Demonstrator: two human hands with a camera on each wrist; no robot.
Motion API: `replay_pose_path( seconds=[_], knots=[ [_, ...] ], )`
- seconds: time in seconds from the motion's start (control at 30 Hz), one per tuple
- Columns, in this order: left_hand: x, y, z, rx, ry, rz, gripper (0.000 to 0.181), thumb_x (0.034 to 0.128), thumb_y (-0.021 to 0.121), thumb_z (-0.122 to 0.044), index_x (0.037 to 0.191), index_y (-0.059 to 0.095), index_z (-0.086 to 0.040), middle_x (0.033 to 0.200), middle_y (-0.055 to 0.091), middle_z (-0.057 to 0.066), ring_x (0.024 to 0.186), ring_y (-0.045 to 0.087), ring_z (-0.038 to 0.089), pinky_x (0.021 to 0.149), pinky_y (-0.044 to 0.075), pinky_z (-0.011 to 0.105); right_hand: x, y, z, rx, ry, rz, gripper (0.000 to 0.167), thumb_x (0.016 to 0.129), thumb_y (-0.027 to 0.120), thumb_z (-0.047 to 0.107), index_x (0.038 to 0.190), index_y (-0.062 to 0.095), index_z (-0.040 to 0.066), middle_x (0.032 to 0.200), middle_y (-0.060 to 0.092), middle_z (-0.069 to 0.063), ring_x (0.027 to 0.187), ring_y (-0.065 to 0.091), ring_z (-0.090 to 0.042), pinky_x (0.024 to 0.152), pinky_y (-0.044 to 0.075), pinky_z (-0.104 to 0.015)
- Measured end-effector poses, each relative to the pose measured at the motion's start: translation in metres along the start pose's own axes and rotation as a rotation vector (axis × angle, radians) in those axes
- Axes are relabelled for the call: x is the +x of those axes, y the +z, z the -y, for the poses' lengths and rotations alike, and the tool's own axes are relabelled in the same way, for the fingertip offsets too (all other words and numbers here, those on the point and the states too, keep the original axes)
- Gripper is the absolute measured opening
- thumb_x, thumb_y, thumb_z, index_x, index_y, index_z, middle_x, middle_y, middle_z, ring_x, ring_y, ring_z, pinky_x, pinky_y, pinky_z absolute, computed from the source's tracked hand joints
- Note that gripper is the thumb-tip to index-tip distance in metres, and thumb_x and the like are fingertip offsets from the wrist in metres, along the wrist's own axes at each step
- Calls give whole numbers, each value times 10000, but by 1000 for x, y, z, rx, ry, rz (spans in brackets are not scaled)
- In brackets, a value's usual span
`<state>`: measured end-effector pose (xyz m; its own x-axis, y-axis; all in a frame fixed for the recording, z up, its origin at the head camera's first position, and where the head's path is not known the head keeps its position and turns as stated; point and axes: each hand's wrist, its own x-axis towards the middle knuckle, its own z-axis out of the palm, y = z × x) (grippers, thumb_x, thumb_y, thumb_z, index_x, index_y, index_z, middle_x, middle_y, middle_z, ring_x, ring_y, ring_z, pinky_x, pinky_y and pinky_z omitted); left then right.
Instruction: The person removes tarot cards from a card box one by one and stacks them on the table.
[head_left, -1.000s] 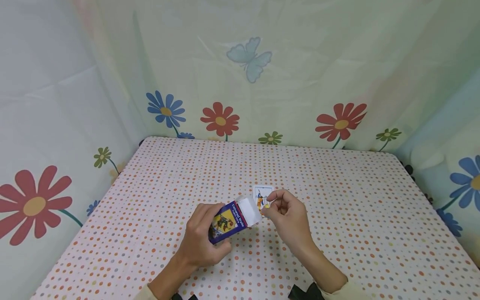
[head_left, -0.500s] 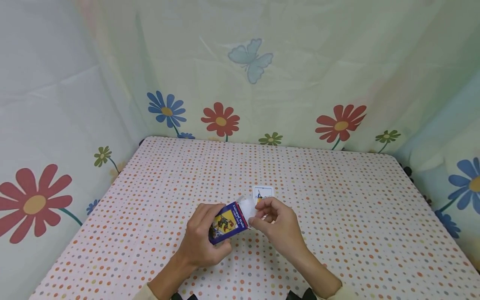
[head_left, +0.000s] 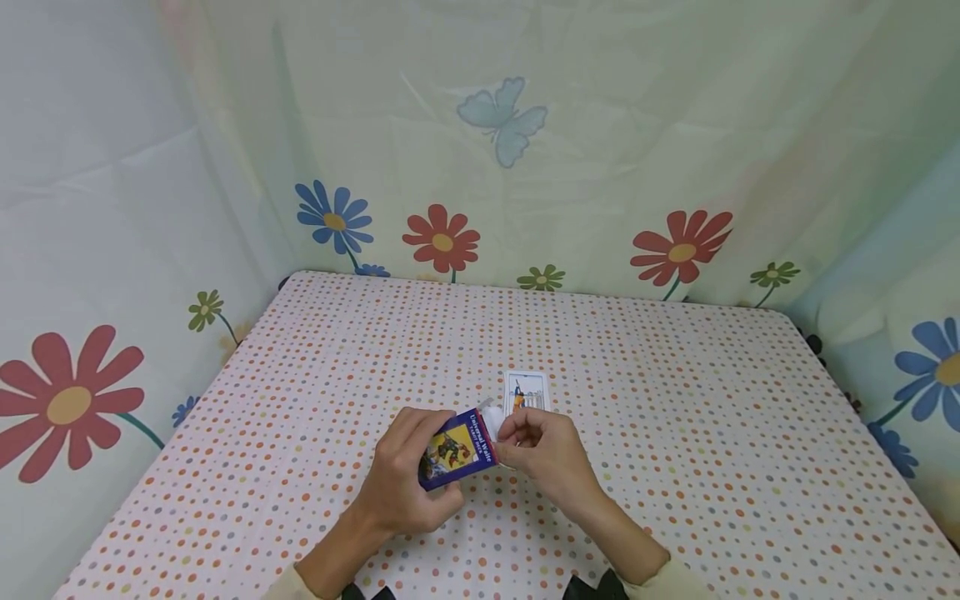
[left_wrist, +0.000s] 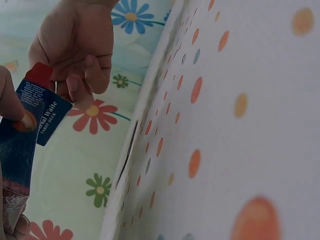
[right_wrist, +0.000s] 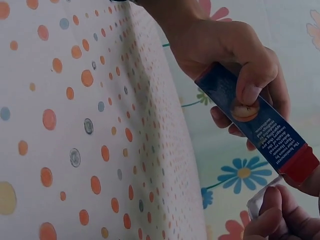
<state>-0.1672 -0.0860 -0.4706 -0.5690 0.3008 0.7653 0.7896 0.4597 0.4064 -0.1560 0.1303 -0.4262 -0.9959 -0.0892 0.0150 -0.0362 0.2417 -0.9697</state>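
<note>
My left hand [head_left: 401,471] grips a purple-blue tarot card box [head_left: 457,450] tilted above the table, its yellow picture facing up and its opening toward the right. In the right wrist view the thumb lies along the printed narrow side, and a red side flap [right_wrist: 301,167] sticks out at the end. My right hand [head_left: 551,458] is at that open end, fingers bent, pinching the white lid flap [right_wrist: 257,202]. Behind it a tarot card [head_left: 527,390] lies face up on the table, its lower part hidden by the right hand. The box's inside is hidden.
A dotted cloth covers the table [head_left: 337,350]. Beyond its far edge hangs a flowered curtain [head_left: 585,150], with more curtain at the left and right sides. Dark straps show near both wrists.
My right hand has moved left and slightly down from beside the card to the box's flap, which is now mostly covered. The left hand and box have barely moved.
</note>
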Motion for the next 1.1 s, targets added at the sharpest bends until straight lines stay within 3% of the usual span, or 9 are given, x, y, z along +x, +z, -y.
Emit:
replay_pose_path(
  seconds=[0.3, 0.53, 0.8, 1.1],
  knots=[
    [1, 0, 0, -4, 26, -16, 695, 550, 678, -212, 1229, 662, -67, 1055, 662, 13, 876, 560, 116, 701, 506, 183, 2, -3, -2, -29, -13, 47, 41, 815, 705, 27, 834, 670, 16, 739, 653, -62, 632, 559, -144, 544, 472, -208],
    [2, 0, 0, -2, 21, -16, 669, 556, 676, -219, 1207, 667, -67, 1041, 664, 15, 859, 561, 119, 699, 507, 190, 3, -9, -1, -30, 6, 107, 80, 820, 673, 9, 895, 658, -15, 779, 647, -75, 648, 561, -174, 549, 503, -251],
    [3, 1, 0, 11, 24, -32, 650, 567, 667, -248, 1191, 674, -67, 1037, 675, 15, 855, 566, 115, 702, 515, 202, 5, -16, 0, 36, 80, 204, 123, 843, 648, 33, 934, 648, -51, 753, 662, -127, 593, 515, -132, 495, 406, -187],
    [1, 0, 1, 15, 3, -31, 656, 557, 668, -231, 1190, 676, -58, 1050, 674, 28, 863, 572, 134, 692, 530, 227, 12, -26, -5, 183, 98, 182, 76, 830, 587, -1, 888, 592, -50, 720, 642, -128, 560, 492, -134, 484, 374, -204]
  ],
)
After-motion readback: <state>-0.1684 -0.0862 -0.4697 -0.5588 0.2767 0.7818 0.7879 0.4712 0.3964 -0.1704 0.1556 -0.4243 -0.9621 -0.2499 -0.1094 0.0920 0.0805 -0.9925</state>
